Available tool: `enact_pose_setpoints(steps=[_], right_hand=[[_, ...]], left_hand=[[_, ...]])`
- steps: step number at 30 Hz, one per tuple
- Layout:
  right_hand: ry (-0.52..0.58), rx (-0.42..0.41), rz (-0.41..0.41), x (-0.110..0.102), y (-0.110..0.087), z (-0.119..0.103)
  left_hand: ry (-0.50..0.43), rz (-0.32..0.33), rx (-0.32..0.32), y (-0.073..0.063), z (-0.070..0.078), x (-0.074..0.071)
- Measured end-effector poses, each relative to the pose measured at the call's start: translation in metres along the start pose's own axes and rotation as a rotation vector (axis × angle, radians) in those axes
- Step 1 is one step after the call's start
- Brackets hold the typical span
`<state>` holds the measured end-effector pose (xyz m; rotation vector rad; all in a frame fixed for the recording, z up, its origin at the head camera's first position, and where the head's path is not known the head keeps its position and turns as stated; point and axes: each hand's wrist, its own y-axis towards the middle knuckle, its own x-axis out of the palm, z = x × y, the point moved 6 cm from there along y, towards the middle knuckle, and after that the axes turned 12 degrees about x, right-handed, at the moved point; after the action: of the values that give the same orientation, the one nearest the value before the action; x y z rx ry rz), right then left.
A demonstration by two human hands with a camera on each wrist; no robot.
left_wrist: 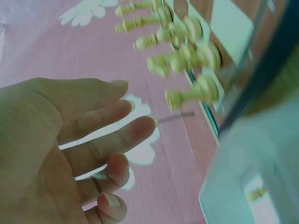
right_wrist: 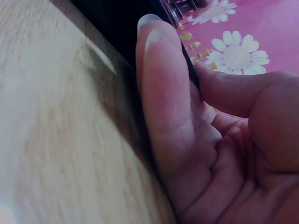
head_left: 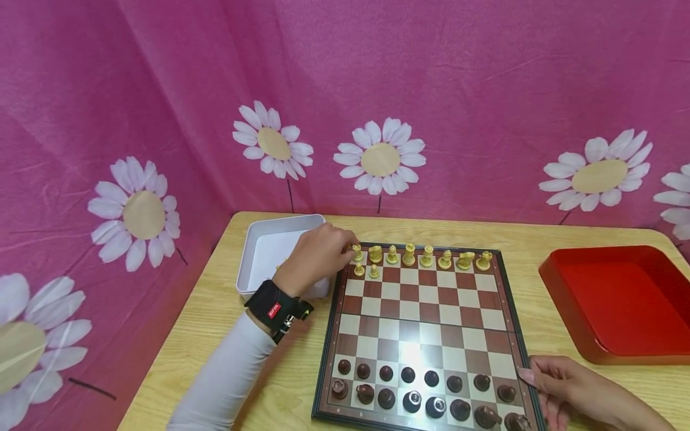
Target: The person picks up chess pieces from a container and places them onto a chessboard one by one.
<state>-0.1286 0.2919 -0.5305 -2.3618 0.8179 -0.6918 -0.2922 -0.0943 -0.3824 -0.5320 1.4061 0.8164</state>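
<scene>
My left hand point(head_left: 318, 254) hovers by the far left corner of the chessboard point(head_left: 390, 293), close to a yellow rook point(left_wrist: 194, 93). Its fingers are loosely bent with nothing between them in the left wrist view. A row of yellow pieces lines the far edge, with two yellow pawns point(head_left: 374, 271) in front at the left. My right hand point(head_left: 579, 389) grips the board's near right edge, thumb over the rim and fingers at the side and below. Dark pieces point(head_left: 386, 397) stand in two rows on the near side.
Left of the board is a white box point(head_left: 256, 251), partly behind my left forearm, with a small yellow piece point(left_wrist: 255, 194) inside. A red tray point(head_left: 636, 299) sits to the right on the wooden table point(head_left: 183, 353). Pink flowered cloth point(head_left: 458, 78) hangs behind.
</scene>
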Motion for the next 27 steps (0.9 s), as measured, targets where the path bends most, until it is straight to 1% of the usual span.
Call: enact_pose_setpoints(steps=[2, 5, 11, 15, 20, 27], right_hand=[[-0.003, 0.007, 0.011, -0.001, 0.000, 0.000], [-0.005, 0.011, 0.017, -0.001, 0.000, -0.001], [-0.009, 0.015, 0.024, -0.001, -0.001, -0.002], [0.003, 0.017, 0.018, -0.002, -0.001, -0.002], [0.000, 0.010, 0.016, -0.001, 0.000, -0.001], [0.000, -0.005, 0.007, 0.000, 0.000, 0.000]], left_hand=[[0.004, -0.016, -0.041, -0.004, -0.010, -0.003], [0.000, -0.057, -0.094, -0.010, -0.024, -0.006], [-0.012, -0.150, -0.145, -0.012, -0.050, -0.007], [-0.031, -0.199, -0.179, -0.013, -0.065, -0.006], [-0.052, -0.248, -0.198, -0.012, -0.076, 0.000], [-0.073, -0.298, -0.210, -0.009, -0.084, 0.011]])
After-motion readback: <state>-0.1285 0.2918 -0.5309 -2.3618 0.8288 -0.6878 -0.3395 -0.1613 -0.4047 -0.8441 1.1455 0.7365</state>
